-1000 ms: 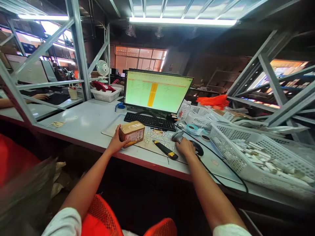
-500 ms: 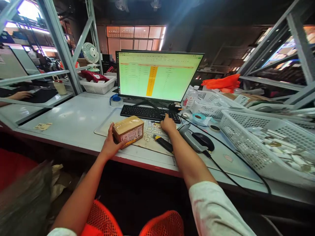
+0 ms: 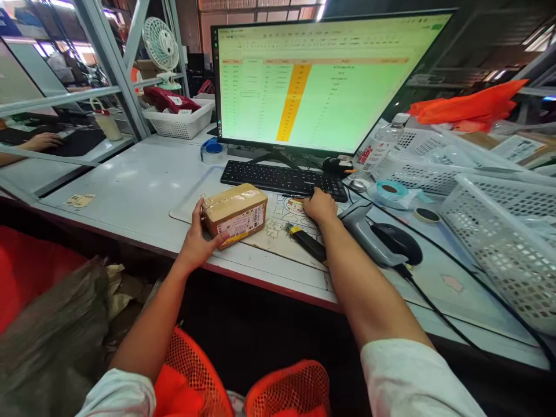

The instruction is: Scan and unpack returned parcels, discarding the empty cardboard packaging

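Observation:
My left hand [image 3: 202, 240] is wrapped round the left end of a small taped cardboard box [image 3: 238, 211], its thumb lying along the front. A printed shipping label covers the box's near side, which rests on the desk mat. At the keyboard [image 3: 278, 178], my right hand [image 3: 320, 205] touches the front edge near the right end, holding nothing; its fingertips are partly hidden. A black and yellow utility knife [image 3: 307, 243] lies between the box and my right forearm. Right of that forearm is a grey barcode scanner [image 3: 369, 234], with a black mouse [image 3: 397, 242] beside it.
A monitor [image 3: 321, 92] showing a spreadsheet stands behind the keyboard. White plastic baskets [image 3: 499, 231] and tape rolls [image 3: 391, 190] are on the right. Another white basket [image 3: 182, 121] sits at back left, near a fan [image 3: 160, 43]. Another person's hand [image 3: 46, 141] is at far left.
My view has moved closer to the desk and tilted down, so the monitor looks larger. My left hand stays on the box and my right hand stays at the keyboard.

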Tool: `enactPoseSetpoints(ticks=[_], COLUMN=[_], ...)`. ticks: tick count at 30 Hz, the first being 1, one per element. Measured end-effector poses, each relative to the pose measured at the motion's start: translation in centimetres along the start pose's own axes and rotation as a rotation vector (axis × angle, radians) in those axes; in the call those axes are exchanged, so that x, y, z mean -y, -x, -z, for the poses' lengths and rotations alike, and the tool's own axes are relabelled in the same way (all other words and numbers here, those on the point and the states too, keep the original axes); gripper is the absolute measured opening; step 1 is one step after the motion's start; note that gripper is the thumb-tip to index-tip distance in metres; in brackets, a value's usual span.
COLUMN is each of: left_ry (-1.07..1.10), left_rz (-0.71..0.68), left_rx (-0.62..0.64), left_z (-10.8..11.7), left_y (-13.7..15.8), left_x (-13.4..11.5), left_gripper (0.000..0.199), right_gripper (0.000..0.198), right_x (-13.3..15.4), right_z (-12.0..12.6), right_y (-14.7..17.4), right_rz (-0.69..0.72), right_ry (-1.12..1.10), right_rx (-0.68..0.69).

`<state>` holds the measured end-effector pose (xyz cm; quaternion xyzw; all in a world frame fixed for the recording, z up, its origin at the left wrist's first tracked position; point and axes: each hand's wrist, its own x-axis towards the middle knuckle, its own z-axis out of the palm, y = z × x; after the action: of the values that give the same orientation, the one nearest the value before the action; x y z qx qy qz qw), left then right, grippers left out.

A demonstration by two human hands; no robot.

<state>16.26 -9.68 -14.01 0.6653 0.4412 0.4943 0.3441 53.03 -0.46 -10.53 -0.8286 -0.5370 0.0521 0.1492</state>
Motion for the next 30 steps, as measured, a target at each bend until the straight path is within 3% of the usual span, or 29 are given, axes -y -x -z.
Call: enactPoseSetpoints(ticks=[15,22,27,30], left_ry=[-0.043,-0.063,-0.131,-0.233], left_rz=[0.050,0.042,-0.012,-0.205], left_rx=[-0.024,-0.035,-0.077,-0.211], left_z=[-0.4,-0.6,-0.8,0.7], left_y=[0.0,0.1,-0.2,1.3], left_x=[0.9,0.9,0.7,1.1], left_gripper=[0.112,0.110,0.108,0.096], right_gripper=[0.059,0.066,0.068,0.058], right_x=[1.3,1.0,2.9,4.1], right_z=[0.3,0.8,4.4,8.0], right_y=[-0.5,0.9,1.8,5.7], right_rz=[-0.034,-0.029,0.029,0.131], right_ry=[0.057,0.073,0.072,0.060], right_rx=[0.014,0.011,0.039,-0.005])
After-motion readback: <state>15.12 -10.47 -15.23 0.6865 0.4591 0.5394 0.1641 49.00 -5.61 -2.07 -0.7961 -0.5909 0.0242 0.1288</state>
